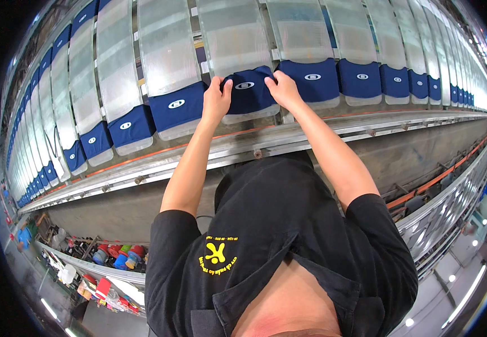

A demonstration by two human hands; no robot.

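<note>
The left hand (217,102) and right hand (284,91) pinch the upper corners of a navy cloth piece (252,99) (it bears a white oval print (244,86)), which lies over a pale board (248,118).

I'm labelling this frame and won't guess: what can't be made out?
All in the head view:
Left hand and right hand: several fingers, hidden by the hands.
Navy fabric piece between them: underside, hidden by its top.
Far-right navy pieces: logos, too small.
Coloured tubs: contents, too small.
</note>
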